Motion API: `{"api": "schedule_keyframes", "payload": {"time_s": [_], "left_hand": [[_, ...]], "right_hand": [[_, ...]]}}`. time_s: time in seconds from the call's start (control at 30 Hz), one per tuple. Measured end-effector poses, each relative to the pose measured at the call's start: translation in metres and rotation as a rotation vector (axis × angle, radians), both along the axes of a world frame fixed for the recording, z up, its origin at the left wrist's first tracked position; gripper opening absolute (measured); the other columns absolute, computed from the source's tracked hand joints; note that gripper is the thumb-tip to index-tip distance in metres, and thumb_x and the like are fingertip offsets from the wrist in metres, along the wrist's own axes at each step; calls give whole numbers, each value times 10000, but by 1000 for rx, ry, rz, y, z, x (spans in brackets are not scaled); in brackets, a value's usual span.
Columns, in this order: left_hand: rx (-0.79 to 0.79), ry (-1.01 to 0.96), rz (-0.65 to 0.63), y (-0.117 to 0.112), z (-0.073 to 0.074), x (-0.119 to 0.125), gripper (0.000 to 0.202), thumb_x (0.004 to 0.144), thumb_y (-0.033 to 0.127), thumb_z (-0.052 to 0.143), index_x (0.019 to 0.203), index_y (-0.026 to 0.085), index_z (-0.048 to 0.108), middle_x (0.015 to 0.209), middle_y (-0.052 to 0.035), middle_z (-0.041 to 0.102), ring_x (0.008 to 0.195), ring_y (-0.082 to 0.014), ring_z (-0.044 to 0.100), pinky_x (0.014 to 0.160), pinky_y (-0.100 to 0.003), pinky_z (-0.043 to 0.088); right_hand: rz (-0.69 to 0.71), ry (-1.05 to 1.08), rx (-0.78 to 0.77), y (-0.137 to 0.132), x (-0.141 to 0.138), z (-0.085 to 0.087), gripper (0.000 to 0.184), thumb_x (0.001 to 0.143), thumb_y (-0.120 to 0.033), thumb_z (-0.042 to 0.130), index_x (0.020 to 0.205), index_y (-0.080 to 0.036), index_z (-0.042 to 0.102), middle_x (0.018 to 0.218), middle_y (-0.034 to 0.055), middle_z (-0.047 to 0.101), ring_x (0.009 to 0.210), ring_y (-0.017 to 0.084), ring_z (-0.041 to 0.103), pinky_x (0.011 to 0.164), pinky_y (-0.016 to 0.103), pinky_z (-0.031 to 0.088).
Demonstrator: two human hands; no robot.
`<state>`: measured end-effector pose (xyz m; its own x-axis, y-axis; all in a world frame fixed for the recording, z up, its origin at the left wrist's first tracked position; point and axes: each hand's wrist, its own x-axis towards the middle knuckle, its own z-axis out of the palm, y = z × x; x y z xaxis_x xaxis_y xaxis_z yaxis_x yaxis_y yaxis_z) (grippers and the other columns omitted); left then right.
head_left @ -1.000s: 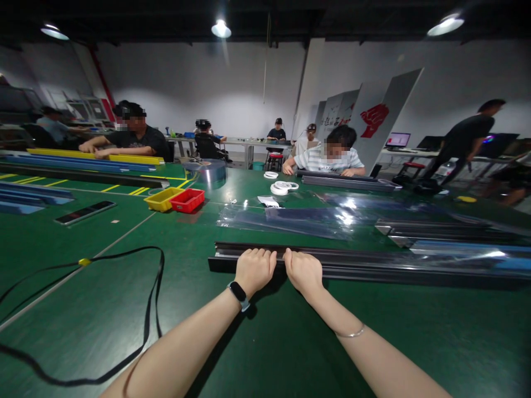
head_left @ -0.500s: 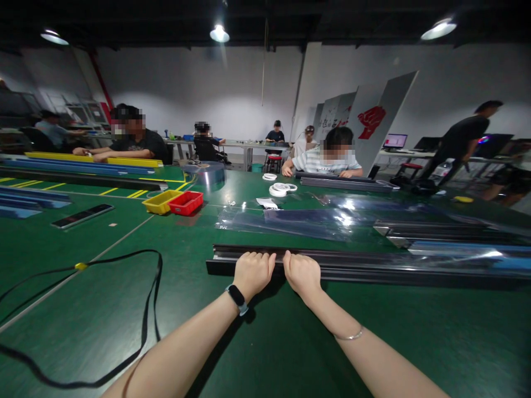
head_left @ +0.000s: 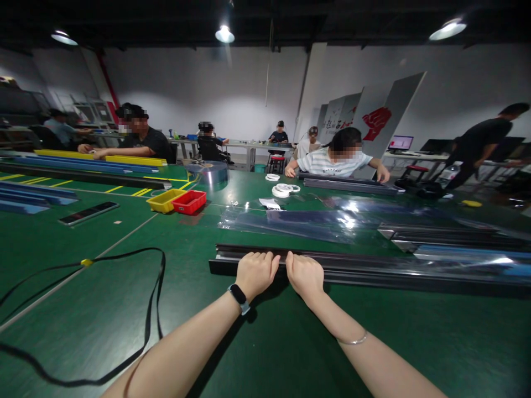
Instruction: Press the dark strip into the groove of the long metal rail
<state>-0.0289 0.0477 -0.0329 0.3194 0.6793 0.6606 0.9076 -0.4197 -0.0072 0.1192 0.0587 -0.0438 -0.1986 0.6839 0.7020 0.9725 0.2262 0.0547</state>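
Observation:
A long black channel-shaped profile (head_left: 365, 279) lies across the green table in front of me, its cut end toward the left. My left hand (head_left: 256, 275), with a watch on the wrist, is closed over the profile near that end. Just to its right, my right hand (head_left: 306, 276) is closed on the same profile, with the two thumbs close together. The fingertips of both hands are hidden behind the profile. Clear plastic film (head_left: 307, 222) lies beyond it, and more film covers its right part.
Behind the film are rolls of white tape (head_left: 285, 190). A red bin (head_left: 189, 203) and a yellow bin (head_left: 165, 200) stand left of them. A black strap (head_left: 161, 287) loops at left, near a phone (head_left: 89, 213). A co-worker (head_left: 332, 161) sits opposite with dark profiles.
My hands keep their hold on the profile. The view has shifted slightly. Across the table, the co-worker's one hand has moved outward to the right, and a standing person has moved further right.

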Motion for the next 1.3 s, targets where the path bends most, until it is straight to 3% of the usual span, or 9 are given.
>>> {"api": "schedule_keyframes", "payload": {"time_s": [0.47,1.3], "left_hand": [[51,33,-70,4,-8,2,328,861,291,349,599,177,509,561,-31,572,561,-153,514,589,-311,300],[-18,2,-5,0,1,4,329,847,288,347,609,168,539,571,-47,584,567,-163,534,599,-313,325]], "right_hand": [[-15,-29,-13,2,-1,-1,413,839,-266,355,499,-162,565,487,49,586,466,132,514,511,272,253],[-6,-22,-45,0,-2,5,427,841,-273,350,497,-148,569,477,59,585,452,131,514,482,259,249]]}}
